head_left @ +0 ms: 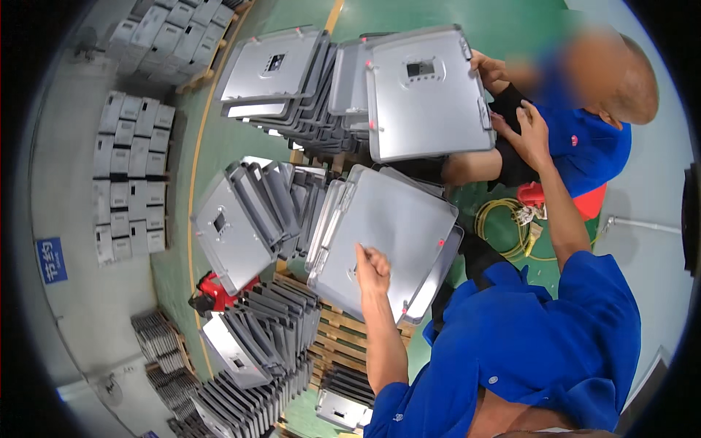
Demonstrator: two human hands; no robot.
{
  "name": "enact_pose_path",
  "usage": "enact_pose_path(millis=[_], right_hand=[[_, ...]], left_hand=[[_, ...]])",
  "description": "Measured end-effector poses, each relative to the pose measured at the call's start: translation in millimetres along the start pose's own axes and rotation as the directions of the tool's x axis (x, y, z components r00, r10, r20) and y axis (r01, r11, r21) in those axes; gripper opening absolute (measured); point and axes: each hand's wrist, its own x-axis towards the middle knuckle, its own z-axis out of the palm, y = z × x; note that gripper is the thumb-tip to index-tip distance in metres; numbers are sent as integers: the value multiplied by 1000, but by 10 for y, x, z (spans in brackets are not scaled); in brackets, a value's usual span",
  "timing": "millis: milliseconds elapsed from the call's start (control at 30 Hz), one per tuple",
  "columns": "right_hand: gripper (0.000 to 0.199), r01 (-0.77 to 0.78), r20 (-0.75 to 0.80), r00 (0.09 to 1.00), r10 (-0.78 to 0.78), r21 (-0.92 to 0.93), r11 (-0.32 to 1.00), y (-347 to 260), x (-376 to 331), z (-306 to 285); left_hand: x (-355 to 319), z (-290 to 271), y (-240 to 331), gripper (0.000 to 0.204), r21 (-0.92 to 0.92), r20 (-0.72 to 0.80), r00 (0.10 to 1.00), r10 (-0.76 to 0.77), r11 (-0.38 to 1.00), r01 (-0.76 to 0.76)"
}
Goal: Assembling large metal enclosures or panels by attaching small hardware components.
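Note:
A flat silver-grey metal panel (398, 204) with raised edges lies in front of me, on top of other panels. Over its lower left part is my left hand (374, 271), thumb up and fingers curled; whether something small is in them I cannot make out. My right hand (534, 137) reaches forward on the right, fingers apart, close to the right edge of a second panel (431, 102). That panel has a small dark rectangular opening and red marks on its left edge. A co-worker's hand (489, 67) grips its upper right edge.
Stacked panels (274, 69) stand at the far left, with leaning ones (241, 226) and rows (252, 365) nearer. Wooden pallet slats (339, 328) show below. A coiled yellow hose (504, 226) lies on the green floor at right. The co-worker (591, 146) sits opposite. White boxes (131, 175) line the left.

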Motion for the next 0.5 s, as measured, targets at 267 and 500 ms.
enact_pose_path(millis=[267, 500], right_hand=[[33, 370, 740, 379, -556, 429, 824, -965, -2272, 523], [24, 531, 733, -131, -667, 620, 577, -1269, -3261, 713]], left_hand=[[-846, -625, -701, 34, -479, 76, 996, -53, 874, 83], [-1155, -873, -883, 43, -408, 142, 990, 23, 912, 37]])
